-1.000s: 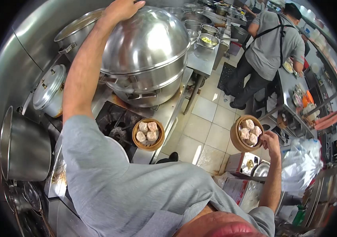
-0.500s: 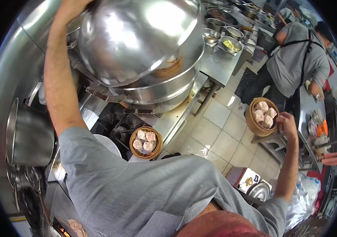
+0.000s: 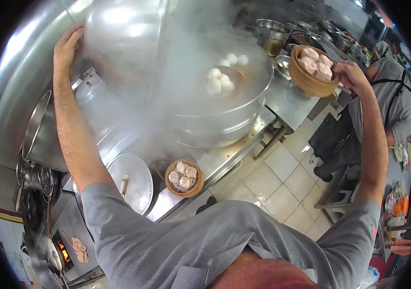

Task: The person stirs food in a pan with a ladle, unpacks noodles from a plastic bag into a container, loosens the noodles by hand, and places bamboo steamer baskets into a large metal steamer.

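My left hand grips the edge of a large domed steel lid, which is raised and tilted at the upper left, partly hidden by steam. Beside it stands the big metal steamer, uncovered, with white round buns in a basket and more buns behind. My right hand holds the rim of a round bamboo steamer basket filled with several pinkish dumplings, at the steamer's right. A second bamboo basket of similar dumplings rests on the counter edge below.
A flat round metal lid lies left of the lower basket. A tall pot stands at far left, near a lit burner. At right, a co-worker in a grey shirt stands on the tiled floor. Pots line the back.
My left hand has lifted the domed lid away to the left, uncovering the buns and releasing thick steam. My right hand has carried its bamboo basket up and toward the steamer.
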Demonstrator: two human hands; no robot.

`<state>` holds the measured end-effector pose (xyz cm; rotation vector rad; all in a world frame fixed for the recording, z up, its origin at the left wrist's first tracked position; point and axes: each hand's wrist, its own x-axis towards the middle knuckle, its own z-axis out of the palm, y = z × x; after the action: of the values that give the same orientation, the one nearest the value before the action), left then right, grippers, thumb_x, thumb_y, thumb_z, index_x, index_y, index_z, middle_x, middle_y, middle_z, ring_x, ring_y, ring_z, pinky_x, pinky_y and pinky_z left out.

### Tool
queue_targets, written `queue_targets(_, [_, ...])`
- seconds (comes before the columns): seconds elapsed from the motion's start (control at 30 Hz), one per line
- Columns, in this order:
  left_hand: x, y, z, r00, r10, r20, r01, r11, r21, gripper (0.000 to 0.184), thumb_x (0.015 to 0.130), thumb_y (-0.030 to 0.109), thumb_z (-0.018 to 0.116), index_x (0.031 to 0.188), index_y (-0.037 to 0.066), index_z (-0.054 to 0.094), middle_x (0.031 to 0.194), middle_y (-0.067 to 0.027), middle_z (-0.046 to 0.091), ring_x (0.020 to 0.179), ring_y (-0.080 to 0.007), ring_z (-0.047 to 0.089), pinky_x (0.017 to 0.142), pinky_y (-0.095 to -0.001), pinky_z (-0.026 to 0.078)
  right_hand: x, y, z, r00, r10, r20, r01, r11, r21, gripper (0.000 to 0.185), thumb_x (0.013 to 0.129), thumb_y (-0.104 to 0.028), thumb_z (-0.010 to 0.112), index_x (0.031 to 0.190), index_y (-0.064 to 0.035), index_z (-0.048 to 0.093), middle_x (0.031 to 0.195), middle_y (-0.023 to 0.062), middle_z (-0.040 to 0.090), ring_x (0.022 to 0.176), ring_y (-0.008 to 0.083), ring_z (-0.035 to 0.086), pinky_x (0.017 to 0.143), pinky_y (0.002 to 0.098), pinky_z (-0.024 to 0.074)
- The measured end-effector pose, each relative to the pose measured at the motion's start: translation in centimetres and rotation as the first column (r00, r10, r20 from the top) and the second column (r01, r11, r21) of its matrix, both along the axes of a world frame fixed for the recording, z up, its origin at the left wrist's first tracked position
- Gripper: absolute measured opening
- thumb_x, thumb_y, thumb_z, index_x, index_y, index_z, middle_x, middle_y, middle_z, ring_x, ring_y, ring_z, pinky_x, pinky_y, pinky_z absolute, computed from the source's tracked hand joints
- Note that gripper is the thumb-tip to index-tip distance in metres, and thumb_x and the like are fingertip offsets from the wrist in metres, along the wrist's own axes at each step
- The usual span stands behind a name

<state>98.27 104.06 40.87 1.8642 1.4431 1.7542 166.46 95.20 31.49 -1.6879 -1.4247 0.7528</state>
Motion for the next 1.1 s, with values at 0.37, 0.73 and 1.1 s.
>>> queue_targets(0.37, [-2.1,1.3,-0.7,0.995,-0.059,0.083,0.061,0.998,-0.018,0.033,0.084,0.022,0.058,0.112,0.005,0.062,0.107,-0.0047,0.062,0.098,-0.0148,0.057,0.086,-0.0282,0.044,-8.6,11.5,1.0,0.999,0.046,0.028,-0.045,0.999,-0.029,0.014,0.074,-0.022,0.059,0.068,-0.0098,0.062,0.052,0.0008,0.05,0.038,0.0059,0.039,0.035,0.0219,0.0274])
queue_targets(0.73, [-3.5,1.8,-1.2,0.972,-0.166,0.164,0.171,0.985,-0.016,0.034,0.087,0.023,0.058,0.116,0.005,0.058,0.105,-0.0016,0.061,0.092,-0.0097,0.056,0.082,-0.0261,0.043,-13.7,17.4,0.2,0.982,0.186,0.025,-0.183,0.98,-0.076,0.011,0.069,-0.02,0.062,0.066,-0.0089,0.061,0.051,0.0004,0.047,0.039,0.0087,0.04,0.034,0.0241,0.0265])
queue_targets(1.1, [-3.8,1.9,-1.5,0.977,-0.164,0.138,0.165,0.986,0.006,0.035,0.086,0.025,0.058,0.116,0.005,0.059,0.105,-0.0014,0.06,0.09,-0.0084,0.054,0.083,-0.0269,0.043,-27.0,29.8,-6.6,0.964,0.265,-0.03,-0.265,0.964,0.002,0.013,0.076,-0.017,0.058,0.079,-0.0066,0.065,0.066,0.0052,0.059,0.047,0.0147,0.053,0.039,0.0294,0.0395])
